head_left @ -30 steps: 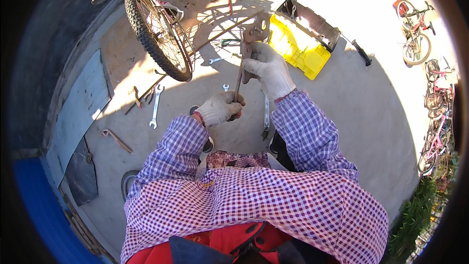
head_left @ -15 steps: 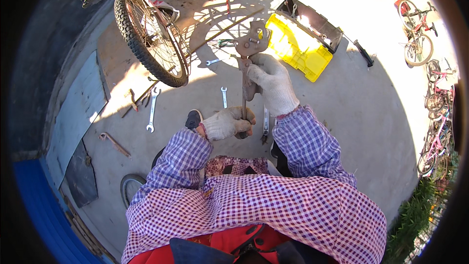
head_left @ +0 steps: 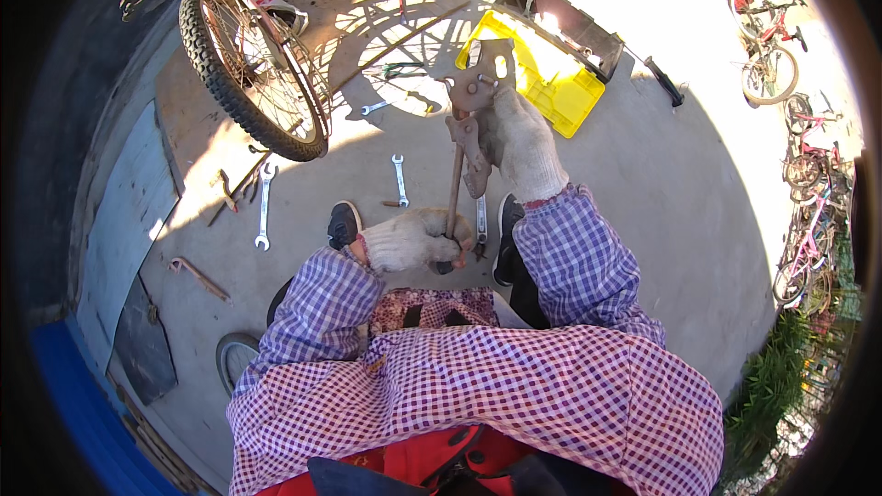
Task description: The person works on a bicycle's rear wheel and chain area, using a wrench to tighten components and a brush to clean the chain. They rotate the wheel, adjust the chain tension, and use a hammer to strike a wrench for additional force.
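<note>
A rusty kickstand stands nearly upright in front of me, its broad plate with holes at the top and a thin rod running down. My right hand, in a pale work glove, is closed around the side of the plate and the jointed piece under it. Lower down, my gloved left hand is wrapped round the bottom of the rod. Its fingers partly hide the rod's end. Past the kickstand, an open-end wrench lies on the ground, and a longer tool lies between my shoes.
A bicycle wheel with a knobby tyre stands at the far left. Beyond my right hand lies an open toolbox with a yellow lid. A larger wrench and a rusty bar lie on the left. Several bicycles stand far right.
The kickstand has tilted slightly, its plate turning within my right hand's grip. Both hands keep hold of it. The whole view has shifted a little, so the ground things appear further left.
</note>
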`<state>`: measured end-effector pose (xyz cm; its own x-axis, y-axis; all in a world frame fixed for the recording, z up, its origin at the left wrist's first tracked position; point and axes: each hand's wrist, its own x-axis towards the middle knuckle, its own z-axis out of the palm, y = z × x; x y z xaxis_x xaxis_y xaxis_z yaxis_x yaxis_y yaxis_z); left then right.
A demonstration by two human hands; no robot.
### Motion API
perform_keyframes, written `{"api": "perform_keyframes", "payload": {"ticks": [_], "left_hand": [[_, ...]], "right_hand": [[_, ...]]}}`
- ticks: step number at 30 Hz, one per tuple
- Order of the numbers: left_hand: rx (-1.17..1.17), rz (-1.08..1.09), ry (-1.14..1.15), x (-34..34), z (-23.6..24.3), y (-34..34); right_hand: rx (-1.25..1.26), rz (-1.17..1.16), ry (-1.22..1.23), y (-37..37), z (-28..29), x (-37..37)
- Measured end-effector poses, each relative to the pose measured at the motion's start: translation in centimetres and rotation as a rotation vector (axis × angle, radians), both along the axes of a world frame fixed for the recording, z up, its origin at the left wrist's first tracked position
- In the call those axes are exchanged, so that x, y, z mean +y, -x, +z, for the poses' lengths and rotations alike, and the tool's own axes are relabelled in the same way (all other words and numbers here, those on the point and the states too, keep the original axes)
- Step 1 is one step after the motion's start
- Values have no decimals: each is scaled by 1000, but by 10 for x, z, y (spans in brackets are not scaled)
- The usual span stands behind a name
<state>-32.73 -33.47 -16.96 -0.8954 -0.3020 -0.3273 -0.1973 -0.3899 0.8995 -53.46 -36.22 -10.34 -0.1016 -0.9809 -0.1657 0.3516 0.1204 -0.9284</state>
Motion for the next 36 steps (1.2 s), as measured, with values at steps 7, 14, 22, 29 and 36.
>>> {"api": "perform_keyframes", "payload": {"ticks": [7, 14, 22, 29, 36], "left_hand": [[-23, -25, 45, -2, -4, -2], [-15, -64, 24, -4, -16, -1], [-59, -68, 111, -11, -24, -1], [-72, -91, 204, -13, -23, -1], [-120, -75, 177, -13, -27, -1]], "right_hand": [[49, 72, 123, 13, 6, 6], [-32, 68, 183, 21, 12, 10], [29, 81, 200, 29, 12, 14], [-64, 74, 223, 35, 3, 14], [-160, 100, 234, 41, -4, 11]]}}
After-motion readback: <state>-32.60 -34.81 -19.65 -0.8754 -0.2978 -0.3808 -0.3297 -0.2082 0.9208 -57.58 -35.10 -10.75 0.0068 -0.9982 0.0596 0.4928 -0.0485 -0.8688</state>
